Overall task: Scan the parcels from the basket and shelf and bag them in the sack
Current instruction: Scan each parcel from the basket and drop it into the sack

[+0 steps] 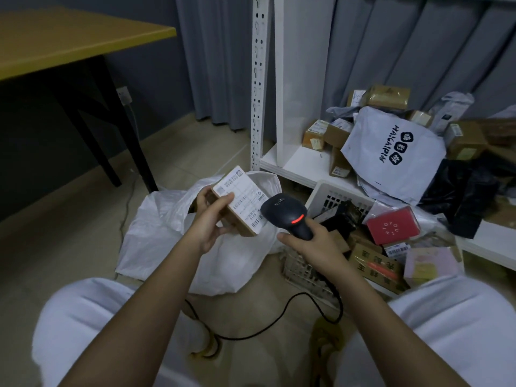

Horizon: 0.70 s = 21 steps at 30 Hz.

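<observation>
My left hand (pixel 210 216) grips a small brown cardboard parcel (pixel 242 201) with a white shipping label facing up, held above the open white sack (pixel 167 230) on the floor. My right hand (pixel 310 241) holds a black handheld barcode scanner (pixel 284 213), its head right next to the label's lower edge and a red light showing on its neck. To the right stands a white plastic basket (pixel 324 194) filled with parcels, among them a red box (pixel 392 226). Behind it, the white shelf (pixel 296 166) carries more boxes and a grey mailer bag (pixel 396 152).
A yellow-topped table with black legs (pixel 83 88) stands at the left. The scanner's black cable (pixel 279 322) loops across the floor between my knees. A white perforated shelf upright (pixel 259 79) rises behind the sack, with grey curtains beyond. Black plastic bags (pixel 469 194) lie on the shelf at right.
</observation>
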Each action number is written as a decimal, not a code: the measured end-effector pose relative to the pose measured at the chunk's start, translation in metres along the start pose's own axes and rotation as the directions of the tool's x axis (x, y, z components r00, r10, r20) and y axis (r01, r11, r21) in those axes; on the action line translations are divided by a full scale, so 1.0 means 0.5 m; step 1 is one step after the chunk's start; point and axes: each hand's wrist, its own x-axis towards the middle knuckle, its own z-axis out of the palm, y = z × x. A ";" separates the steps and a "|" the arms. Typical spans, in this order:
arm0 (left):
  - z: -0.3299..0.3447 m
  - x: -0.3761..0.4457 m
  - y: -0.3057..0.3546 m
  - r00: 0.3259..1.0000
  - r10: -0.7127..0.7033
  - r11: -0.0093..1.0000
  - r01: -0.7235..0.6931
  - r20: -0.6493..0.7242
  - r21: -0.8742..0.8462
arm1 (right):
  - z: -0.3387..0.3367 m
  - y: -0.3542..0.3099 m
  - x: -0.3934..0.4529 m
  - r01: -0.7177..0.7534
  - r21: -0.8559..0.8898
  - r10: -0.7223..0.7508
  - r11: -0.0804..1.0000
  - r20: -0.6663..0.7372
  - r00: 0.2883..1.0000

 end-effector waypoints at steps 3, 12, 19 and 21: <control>-0.004 0.011 0.001 1.000 0.009 1.000 -0.008 -0.006 0.024 | -0.005 -0.010 -0.003 -0.012 -0.073 0.016 0.997 0.050 0.999; -0.016 0.043 -0.004 0.998 0.044 0.997 -0.040 -0.049 0.072 | -0.032 -0.048 -0.024 0.030 -0.177 -0.005 0.984 0.143 0.990; -0.024 0.046 -0.008 0.997 0.054 0.996 -0.050 -0.056 0.080 | -0.027 -0.046 -0.017 -0.036 -0.306 0.066 0.951 0.087 0.994; -0.026 0.048 -0.010 0.997 0.053 0.996 -0.048 -0.059 0.075 | -0.025 -0.044 -0.016 -0.054 -0.319 0.081 0.946 0.073 0.994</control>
